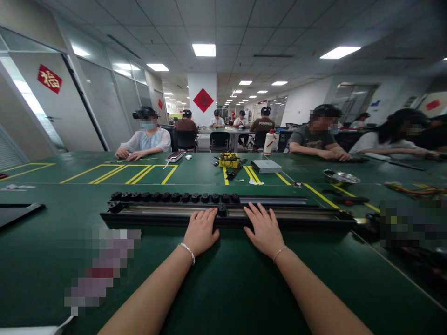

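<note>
A long black rail-like bar (157, 222) lies crosswise on the green table (223, 288). My left hand (201, 232) rests on its near side, palm down, fingers stretched over the edge. To the right, my right hand (263, 229) lies on the same bar with its fingers spread. Between the two hands a small black block (222, 210) sits in the channel. Behind, a row of several small black round parts (175, 197) stands along a second bar (279, 200). Neither hand is wrapped round anything.
A silver box (266, 166), a yellow holder with dark cables (228, 160) and a metal bowl (341, 177) stand farther back. A white bottle (269, 142) is behind them. People sit across the table. A blurred-out purple object (108, 265) lies front left.
</note>
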Demonstrator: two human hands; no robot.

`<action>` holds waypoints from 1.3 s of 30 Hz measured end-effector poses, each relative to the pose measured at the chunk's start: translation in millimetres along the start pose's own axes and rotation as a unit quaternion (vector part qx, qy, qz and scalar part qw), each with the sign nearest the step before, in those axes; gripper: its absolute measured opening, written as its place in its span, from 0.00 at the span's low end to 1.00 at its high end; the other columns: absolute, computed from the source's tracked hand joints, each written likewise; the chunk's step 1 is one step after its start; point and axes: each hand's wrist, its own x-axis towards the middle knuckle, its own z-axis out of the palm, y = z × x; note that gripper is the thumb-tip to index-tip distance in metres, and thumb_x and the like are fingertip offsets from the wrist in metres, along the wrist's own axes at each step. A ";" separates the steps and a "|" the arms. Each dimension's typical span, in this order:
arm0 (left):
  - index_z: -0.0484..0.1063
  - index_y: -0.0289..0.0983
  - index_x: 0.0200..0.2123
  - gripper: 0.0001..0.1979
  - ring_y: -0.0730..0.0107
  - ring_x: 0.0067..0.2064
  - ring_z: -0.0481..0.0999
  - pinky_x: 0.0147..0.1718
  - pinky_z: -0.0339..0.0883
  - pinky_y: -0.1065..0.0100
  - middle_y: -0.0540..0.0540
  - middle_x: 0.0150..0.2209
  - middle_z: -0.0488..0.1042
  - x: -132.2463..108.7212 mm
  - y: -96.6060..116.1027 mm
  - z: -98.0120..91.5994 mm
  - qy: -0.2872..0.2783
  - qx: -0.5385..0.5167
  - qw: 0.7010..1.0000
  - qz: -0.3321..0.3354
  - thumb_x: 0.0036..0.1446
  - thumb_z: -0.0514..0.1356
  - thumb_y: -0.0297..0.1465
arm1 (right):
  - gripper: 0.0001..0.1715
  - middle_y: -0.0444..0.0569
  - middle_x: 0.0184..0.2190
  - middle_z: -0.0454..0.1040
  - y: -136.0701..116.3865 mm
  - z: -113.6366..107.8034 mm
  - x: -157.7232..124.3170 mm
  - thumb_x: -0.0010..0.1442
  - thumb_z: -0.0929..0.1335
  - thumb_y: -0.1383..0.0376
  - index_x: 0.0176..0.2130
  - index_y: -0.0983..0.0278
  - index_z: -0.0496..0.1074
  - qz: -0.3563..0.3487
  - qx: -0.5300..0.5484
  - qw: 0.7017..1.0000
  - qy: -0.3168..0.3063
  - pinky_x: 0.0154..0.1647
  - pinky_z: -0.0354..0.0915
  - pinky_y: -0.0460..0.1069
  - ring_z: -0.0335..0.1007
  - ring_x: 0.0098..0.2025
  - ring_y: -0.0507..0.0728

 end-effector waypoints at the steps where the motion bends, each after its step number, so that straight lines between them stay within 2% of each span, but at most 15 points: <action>1: 0.57 0.40 0.57 0.28 0.60 0.53 0.63 0.52 0.52 0.58 0.44 0.56 0.65 0.1 0.1 -0.2 0.000 0.001 1.000 0.000 0.51 0.54 0.36 | 0.30 0.46 0.62 0.54 0.8 1.0 -0.8 0.58 0.59 0.57 0.59 0.57 0.55 0.006 0.003 1.000 -0.001 0.61 0.36 0.62 0.41 0.63 0.60; 8: 0.57 0.41 0.57 0.28 0.60 0.52 0.64 0.51 0.52 0.57 0.46 0.56 0.65 0.2 1.4 -2.5 -0.002 0.002 1.000 -0.003 0.51 0.54 0.36 | 0.28 0.46 0.60 0.56 -3.1 0.8 -0.7 0.58 0.59 0.57 0.58 0.57 0.58 0.009 0.011 1.000 0.014 0.60 0.38 0.62 0.45 0.62 0.60; 19: 0.58 0.43 0.56 0.27 0.62 0.51 0.65 0.50 0.53 0.58 0.47 0.55 0.66 1.6 2.0 -3.0 -0.007 0.013 1.000 -0.005 0.51 0.54 0.36 | 0.28 0.45 0.60 0.56 -3.7 2.0 -2.3 0.56 0.61 0.61 0.57 0.57 0.60 0.007 0.018 0.999 0.026 0.60 0.39 0.60 0.46 0.61 0.60; 28: 0.59 0.42 0.55 0.25 0.59 0.49 0.66 0.50 0.52 0.55 0.45 0.54 0.67 3.3 9.1 -2.9 -0.001 0.023 1.000 -0.019 0.52 0.53 0.37 | 0.30 0.45 0.61 0.56 -3.9 2.1 -1.7 0.54 0.62 0.62 0.56 0.56 0.60 0.007 0.018 1.000 0.024 0.60 0.39 0.60 0.45 0.62 0.60; 34: 0.59 0.37 0.54 0.24 0.58 0.52 0.64 0.51 0.51 0.56 0.41 0.53 0.67 6.0 15.9 0.1 0.011 0.035 0.999 0.006 0.53 0.52 0.34 | 0.30 0.45 0.61 0.56 -4.1 1.0 -1.5 0.53 0.62 0.63 0.57 0.56 0.59 0.006 0.015 1.000 0.018 0.60 0.39 0.60 0.45 0.62 0.60; 39: 0.61 0.34 0.51 0.23 0.57 0.48 0.66 0.49 0.53 0.56 0.38 0.46 0.70 9.9 22.3 2.6 0.004 0.039 0.999 -0.017 0.52 0.53 0.36 | 0.31 0.44 0.61 0.55 -3.9 0.7 -1.4 0.53 0.62 0.63 0.57 0.55 0.59 0.005 0.017 1.000 0.017 0.60 0.39 0.59 0.45 0.62 0.59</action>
